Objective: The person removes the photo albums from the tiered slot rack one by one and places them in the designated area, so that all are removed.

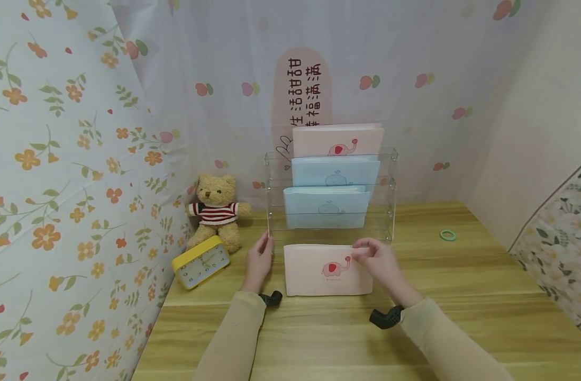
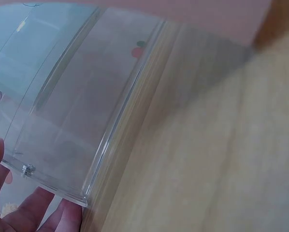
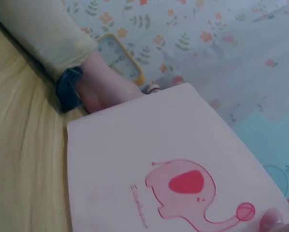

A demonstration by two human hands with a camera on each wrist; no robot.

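A flat pink rectangular item (image 1: 309, 270) with an elephant print stands upright in front of a clear acrylic rack (image 1: 392, 211). My right hand (image 1: 378, 262) pinches its upper right corner, thumb (image 3: 272, 220) on the printed face. At the rack's lower left side is my left hand (image 1: 259, 262), its thumb and fingers (image 2: 33, 210) gripping the clear side panel from both sides. The rack's tiers hold a pink elephant-print item (image 1: 319, 140) at the top and two light blue whale-print ones, the middle (image 1: 309, 170) and the lower (image 1: 302, 211).
A teddy bear (image 1: 216, 214) in a striped shirt sits left of the rack, behind a tilted yellow clock (image 1: 202, 262). A green ring (image 1: 447, 235) lies on the wooden table (image 1: 486, 296) at the right. Patterned cloth (image 1: 214, 106) hangs behind and at the sides.
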